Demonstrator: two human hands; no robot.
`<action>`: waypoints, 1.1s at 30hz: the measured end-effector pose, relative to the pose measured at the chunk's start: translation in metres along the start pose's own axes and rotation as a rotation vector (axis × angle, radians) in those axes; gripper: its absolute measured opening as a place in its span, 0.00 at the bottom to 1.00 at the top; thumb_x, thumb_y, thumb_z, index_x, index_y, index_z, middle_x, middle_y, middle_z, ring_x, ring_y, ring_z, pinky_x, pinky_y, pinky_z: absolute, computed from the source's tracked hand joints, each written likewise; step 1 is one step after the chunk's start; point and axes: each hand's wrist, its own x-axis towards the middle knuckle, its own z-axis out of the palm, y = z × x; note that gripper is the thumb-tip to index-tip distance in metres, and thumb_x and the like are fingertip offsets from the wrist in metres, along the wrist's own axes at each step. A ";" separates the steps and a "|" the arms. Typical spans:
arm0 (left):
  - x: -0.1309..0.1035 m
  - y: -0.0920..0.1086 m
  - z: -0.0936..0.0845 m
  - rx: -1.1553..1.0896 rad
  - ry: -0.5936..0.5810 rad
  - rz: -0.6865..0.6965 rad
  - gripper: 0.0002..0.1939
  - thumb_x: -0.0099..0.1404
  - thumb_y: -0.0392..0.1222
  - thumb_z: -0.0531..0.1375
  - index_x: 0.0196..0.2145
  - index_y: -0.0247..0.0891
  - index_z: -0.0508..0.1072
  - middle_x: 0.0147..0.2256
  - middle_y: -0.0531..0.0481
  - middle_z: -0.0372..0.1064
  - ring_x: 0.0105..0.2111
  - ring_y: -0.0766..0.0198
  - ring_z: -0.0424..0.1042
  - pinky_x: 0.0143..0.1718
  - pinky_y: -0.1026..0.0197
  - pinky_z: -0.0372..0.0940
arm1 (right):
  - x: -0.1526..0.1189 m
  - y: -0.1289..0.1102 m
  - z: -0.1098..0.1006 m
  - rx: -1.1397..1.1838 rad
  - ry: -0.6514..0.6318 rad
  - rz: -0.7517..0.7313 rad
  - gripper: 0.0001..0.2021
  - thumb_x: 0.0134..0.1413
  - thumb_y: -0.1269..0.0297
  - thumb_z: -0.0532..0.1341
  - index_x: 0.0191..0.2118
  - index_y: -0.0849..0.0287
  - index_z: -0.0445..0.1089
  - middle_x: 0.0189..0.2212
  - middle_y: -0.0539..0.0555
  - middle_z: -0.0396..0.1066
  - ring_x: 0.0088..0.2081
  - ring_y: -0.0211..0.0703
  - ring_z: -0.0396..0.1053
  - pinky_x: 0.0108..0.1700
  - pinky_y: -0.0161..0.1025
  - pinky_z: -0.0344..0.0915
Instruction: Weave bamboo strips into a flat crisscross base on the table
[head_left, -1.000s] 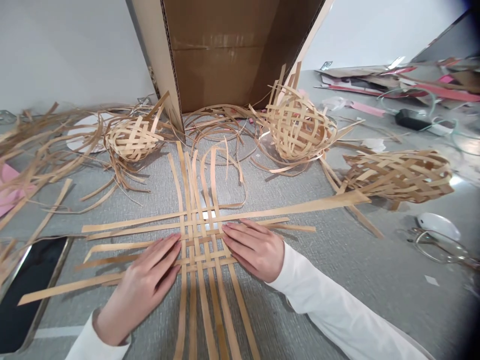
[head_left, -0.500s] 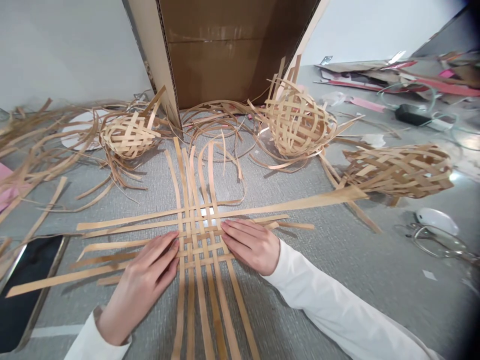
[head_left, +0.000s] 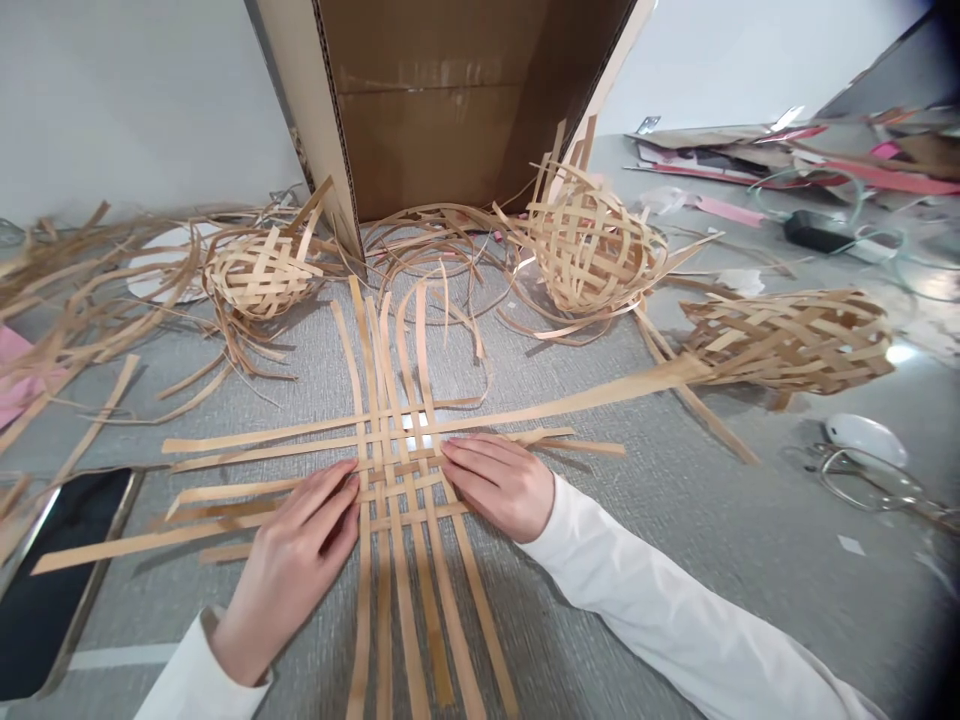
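Observation:
A flat open weave of pale bamboo strips lies in front of me, with long loose ends running out on all sides. At its left edge my left hand has its fingers closed together on the crosswise strips. My right hand does the same at the right edge, fingertips pressed on the strips beside the outermost lengthwise one. Both thumbs are largely hidden. One wider strip stretches from the weave's upper part to the right, its broad end by a woven piece.
Behind stands an open cardboard box. Woven baskets lie left, right and far right, among loose strips. A phone lies at left; a white mouse and glasses at right.
Both hands stay at the weave's edges, with the left fingers barely shifted. The strip ends at left sit slightly further right. The view itself has moved a little.

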 end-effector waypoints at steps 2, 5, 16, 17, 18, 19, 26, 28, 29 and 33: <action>0.002 0.003 0.000 -0.007 0.025 -0.020 0.14 0.66 0.35 0.55 0.49 0.37 0.70 0.50 0.43 0.69 0.49 0.55 0.70 0.50 0.51 0.68 | -0.001 -0.001 0.000 0.052 -0.026 0.048 0.07 0.58 0.74 0.57 0.33 0.65 0.73 0.36 0.59 0.76 0.40 0.46 0.74 0.45 0.43 0.71; 0.004 0.006 0.000 0.021 0.042 -0.032 0.14 0.66 0.38 0.56 0.49 0.37 0.69 0.49 0.42 0.70 0.47 0.53 0.71 0.47 0.50 0.70 | -0.001 -0.005 0.002 0.061 -0.058 0.112 0.07 0.57 0.70 0.58 0.31 0.63 0.71 0.35 0.58 0.75 0.40 0.46 0.73 0.46 0.45 0.70; 0.014 0.004 -0.003 0.175 -0.090 -0.015 0.19 0.67 0.40 0.52 0.54 0.34 0.65 0.50 0.40 0.66 0.48 0.49 0.67 0.46 0.48 0.66 | 0.008 -0.017 0.004 -0.109 -0.207 0.144 0.10 0.58 0.71 0.56 0.43 0.67 0.70 0.31 0.56 0.70 0.34 0.44 0.68 0.45 0.43 0.66; 0.015 0.003 -0.003 0.195 -0.112 -0.013 0.20 0.67 0.40 0.51 0.55 0.34 0.65 0.51 0.39 0.66 0.49 0.48 0.66 0.46 0.47 0.66 | 0.008 -0.017 0.005 -0.126 -0.219 0.139 0.10 0.58 0.71 0.56 0.44 0.67 0.70 0.30 0.55 0.69 0.33 0.44 0.68 0.45 0.43 0.65; 0.016 0.002 -0.003 0.214 -0.127 -0.013 0.20 0.67 0.41 0.51 0.56 0.33 0.64 0.51 0.38 0.65 0.49 0.47 0.65 0.46 0.46 0.66 | 0.009 -0.017 0.005 -0.143 -0.228 0.135 0.11 0.57 0.71 0.57 0.44 0.66 0.70 0.29 0.54 0.69 0.33 0.44 0.67 0.46 0.43 0.65; 0.016 0.002 -0.003 0.229 -0.136 -0.012 0.21 0.67 0.41 0.50 0.56 0.33 0.65 0.52 0.38 0.65 0.49 0.47 0.65 0.45 0.46 0.66 | 0.009 -0.018 0.006 -0.158 -0.235 0.131 0.11 0.57 0.71 0.57 0.45 0.66 0.70 0.29 0.53 0.68 0.33 0.43 0.67 0.47 0.43 0.64; 0.022 -0.003 -0.005 0.337 -0.151 0.121 0.19 0.68 0.41 0.50 0.54 0.35 0.68 0.56 0.42 0.64 0.46 0.49 0.65 0.43 0.50 0.66 | 0.011 -0.021 0.008 -0.240 -0.203 0.100 0.11 0.58 0.75 0.54 0.44 0.66 0.71 0.28 0.53 0.68 0.32 0.42 0.67 0.52 0.44 0.59; 0.024 -0.003 -0.006 0.366 -0.164 0.160 0.18 0.68 0.40 0.49 0.52 0.34 0.70 0.55 0.42 0.65 0.45 0.49 0.66 0.43 0.49 0.66 | 0.012 -0.023 0.008 -0.270 -0.197 0.085 0.11 0.58 0.76 0.54 0.43 0.67 0.71 0.27 0.52 0.68 0.31 0.42 0.67 0.53 0.45 0.58; 0.025 -0.003 -0.006 0.374 -0.171 0.172 0.18 0.68 0.40 0.49 0.51 0.34 0.70 0.55 0.43 0.66 0.45 0.49 0.66 0.42 0.50 0.66 | 0.013 -0.024 0.009 -0.283 -0.198 0.080 0.10 0.58 0.76 0.54 0.42 0.67 0.71 0.27 0.53 0.68 0.31 0.42 0.67 0.53 0.45 0.58; 0.025 -0.002 -0.005 0.383 -0.126 0.177 0.18 0.67 0.41 0.50 0.52 0.34 0.69 0.54 0.44 0.67 0.42 0.51 0.66 0.41 0.51 0.67 | 0.014 -0.028 0.011 -0.353 -0.198 0.072 0.10 0.57 0.75 0.54 0.40 0.69 0.72 0.29 0.56 0.70 0.33 0.44 0.69 0.51 0.45 0.61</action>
